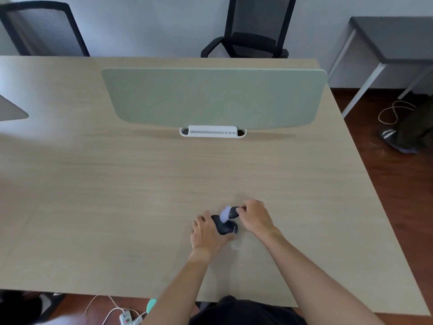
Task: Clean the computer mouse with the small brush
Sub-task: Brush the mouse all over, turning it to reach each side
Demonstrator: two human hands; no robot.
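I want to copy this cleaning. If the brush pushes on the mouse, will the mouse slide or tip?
Probably neither. The left hand grips the mouse against the table, so it should stay put. The table looks smooth, so an unheld mouse might slide. The brush in the right hand has pale, likely soft bristles that would push lightly.

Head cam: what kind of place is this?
Likely an office: a wood-grain desk with a green privacy divider, mesh office chairs behind it, and a power strip on the floor.
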